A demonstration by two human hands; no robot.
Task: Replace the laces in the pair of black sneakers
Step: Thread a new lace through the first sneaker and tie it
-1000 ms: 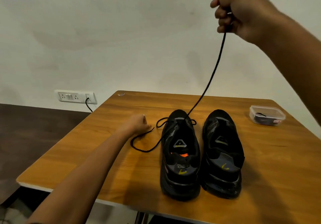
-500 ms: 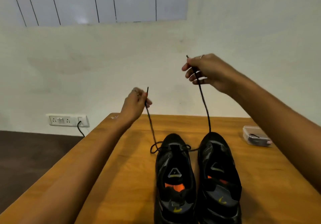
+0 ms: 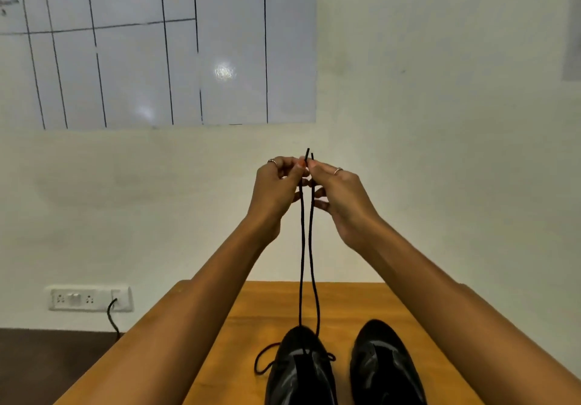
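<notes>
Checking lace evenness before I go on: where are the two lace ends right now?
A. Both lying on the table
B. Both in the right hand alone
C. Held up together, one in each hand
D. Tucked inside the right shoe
C: the left hand and right hand each pinch one end of the lace, tips side by side above the left sneaker.

Both arms reach forward and up, wrists raised, the hands meeting fingertip to fingertip. The left hand and the right hand each pinch between thumb and forefinger, remaining fingers loosely curled below.
</notes>
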